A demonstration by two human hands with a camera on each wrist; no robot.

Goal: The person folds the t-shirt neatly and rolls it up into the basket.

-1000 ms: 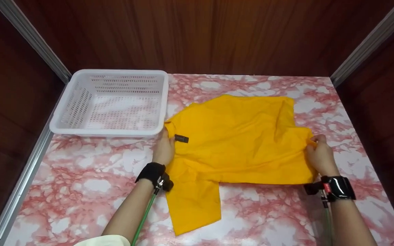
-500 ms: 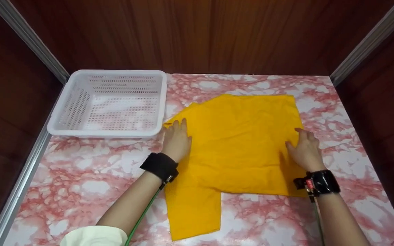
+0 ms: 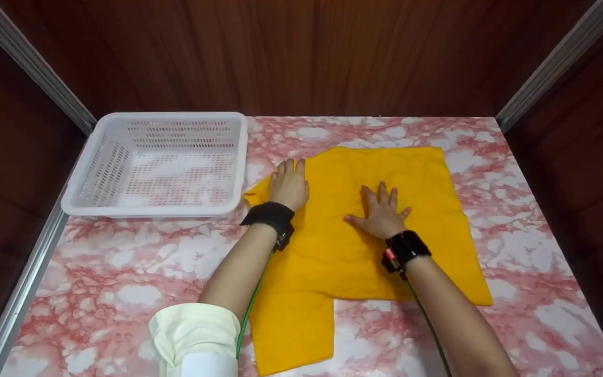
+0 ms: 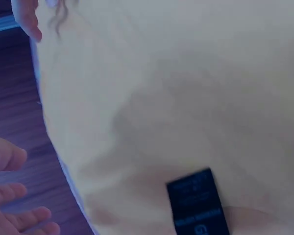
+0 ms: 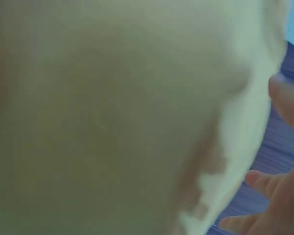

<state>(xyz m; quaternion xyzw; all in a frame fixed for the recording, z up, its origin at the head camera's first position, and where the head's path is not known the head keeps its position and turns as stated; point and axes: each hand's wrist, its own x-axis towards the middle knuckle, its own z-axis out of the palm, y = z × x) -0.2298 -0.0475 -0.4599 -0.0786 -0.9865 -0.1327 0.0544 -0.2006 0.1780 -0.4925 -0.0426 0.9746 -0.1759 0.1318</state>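
A yellow shirt [image 3: 333, 251] lies spread on the table, one sleeve [image 3: 293, 335] pointing toward the near edge. My left hand [image 3: 288, 186] is over its left part near the collar, fingers straight. Farther right, my right hand [image 3: 382, 212] is over the middle of the shirt with fingers spread. Neither hand grips the cloth; whether the palms touch it is hard to tell. In the left wrist view a dark label [image 4: 198, 205] shows on the pale-looking cloth. The right wrist view shows blurred fabric [image 5: 112, 122] beside my fingers [image 5: 274, 183].
A white perforated plastic basket [image 3: 155, 211] stands at the back left, with nothing seen inside. The table [image 3: 123, 293] has a red and white marbled top. Dark wood panels [image 3: 301, 57] close off the back and both sides.
Both hands have let go of the shirt's edges. The left moved up and right, the right moved left to the middle. The shirt lies flatter, its lower right corner spread out.
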